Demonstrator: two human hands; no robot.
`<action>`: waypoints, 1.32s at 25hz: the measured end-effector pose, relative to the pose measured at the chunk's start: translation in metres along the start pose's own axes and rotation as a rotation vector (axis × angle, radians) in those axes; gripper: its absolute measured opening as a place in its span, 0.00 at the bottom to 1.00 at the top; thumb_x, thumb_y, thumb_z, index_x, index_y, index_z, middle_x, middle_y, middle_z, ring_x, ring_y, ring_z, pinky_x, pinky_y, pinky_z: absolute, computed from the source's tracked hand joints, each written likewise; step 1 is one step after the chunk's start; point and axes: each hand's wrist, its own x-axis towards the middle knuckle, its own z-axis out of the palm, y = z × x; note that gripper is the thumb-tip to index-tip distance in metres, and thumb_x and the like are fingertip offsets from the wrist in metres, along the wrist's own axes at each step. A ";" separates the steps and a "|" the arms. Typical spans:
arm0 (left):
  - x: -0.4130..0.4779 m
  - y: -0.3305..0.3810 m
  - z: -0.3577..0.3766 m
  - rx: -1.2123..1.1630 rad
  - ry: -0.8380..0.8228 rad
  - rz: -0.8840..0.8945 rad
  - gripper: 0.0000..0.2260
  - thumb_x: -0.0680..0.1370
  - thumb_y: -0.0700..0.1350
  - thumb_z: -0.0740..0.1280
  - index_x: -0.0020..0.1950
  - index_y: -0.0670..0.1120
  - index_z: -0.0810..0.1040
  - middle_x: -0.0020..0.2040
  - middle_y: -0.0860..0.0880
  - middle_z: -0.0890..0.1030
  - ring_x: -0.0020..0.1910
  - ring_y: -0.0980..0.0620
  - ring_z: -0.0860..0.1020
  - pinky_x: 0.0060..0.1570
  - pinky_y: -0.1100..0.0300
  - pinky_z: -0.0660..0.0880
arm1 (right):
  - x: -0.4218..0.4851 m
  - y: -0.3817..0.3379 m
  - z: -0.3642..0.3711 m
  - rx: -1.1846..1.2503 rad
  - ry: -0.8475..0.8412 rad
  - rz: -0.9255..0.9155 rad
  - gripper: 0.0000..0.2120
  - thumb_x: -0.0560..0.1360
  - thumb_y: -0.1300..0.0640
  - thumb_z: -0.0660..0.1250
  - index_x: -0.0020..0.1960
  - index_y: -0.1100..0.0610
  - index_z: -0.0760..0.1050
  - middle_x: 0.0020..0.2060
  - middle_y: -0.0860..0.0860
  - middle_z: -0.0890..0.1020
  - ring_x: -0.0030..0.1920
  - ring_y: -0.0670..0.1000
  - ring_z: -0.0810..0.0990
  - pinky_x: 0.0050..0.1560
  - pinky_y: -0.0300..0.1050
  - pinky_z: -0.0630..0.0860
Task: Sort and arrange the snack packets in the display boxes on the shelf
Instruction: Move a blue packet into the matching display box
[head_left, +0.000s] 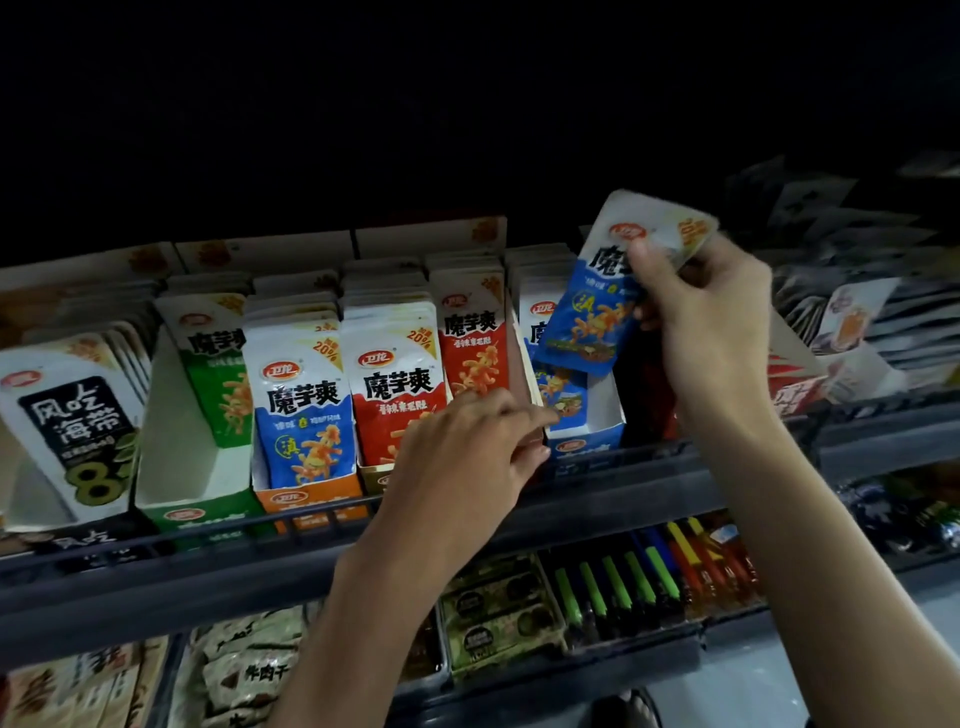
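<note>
My right hand (711, 332) pinches a blue-and-white snack packet (597, 306) by its top and holds it tilted above the blue display box (587, 441), which has more blue packets (558, 389) inside. My left hand (467, 447) reaches to the wall between the red display box (376, 475) and the blue box, fingers curled against the red packets (470, 343) and the box edge. Further left stand an orange box (306, 501) with blue packets (301, 405), and a green box (192, 512) with green packets (213, 353).
Black-and-white seaweed packets (72, 421) stand at the far left. A dark shelf rail (649, 478) runs along the front. Darker packets (852, 322) are piled on the right. The lower shelf holds tan packets (249, 670), small dark packs (493, 603) and coloured sticks (649, 571).
</note>
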 end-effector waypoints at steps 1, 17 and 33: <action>0.000 0.000 0.001 0.020 -0.013 -0.002 0.16 0.81 0.57 0.58 0.69 0.62 0.70 0.60 0.61 0.74 0.60 0.57 0.72 0.54 0.55 0.72 | 0.000 0.005 0.001 -0.042 -0.050 -0.001 0.05 0.78 0.55 0.69 0.52 0.55 0.81 0.41 0.45 0.85 0.37 0.37 0.80 0.38 0.35 0.75; 0.000 -0.003 0.004 0.003 -0.032 -0.001 0.16 0.81 0.56 0.58 0.69 0.61 0.71 0.59 0.60 0.75 0.59 0.58 0.70 0.55 0.57 0.71 | -0.004 0.026 0.018 -0.562 -0.251 0.139 0.07 0.75 0.59 0.73 0.52 0.59 0.79 0.38 0.48 0.78 0.29 0.32 0.74 0.25 0.21 0.64; 0.000 -0.006 0.006 -0.001 0.004 0.028 0.16 0.80 0.57 0.61 0.67 0.60 0.73 0.56 0.59 0.76 0.57 0.56 0.71 0.54 0.54 0.73 | -0.029 0.034 0.034 -0.805 -0.246 -0.171 0.36 0.65 0.76 0.70 0.65 0.50 0.62 0.66 0.53 0.59 0.50 0.53 0.74 0.39 0.46 0.78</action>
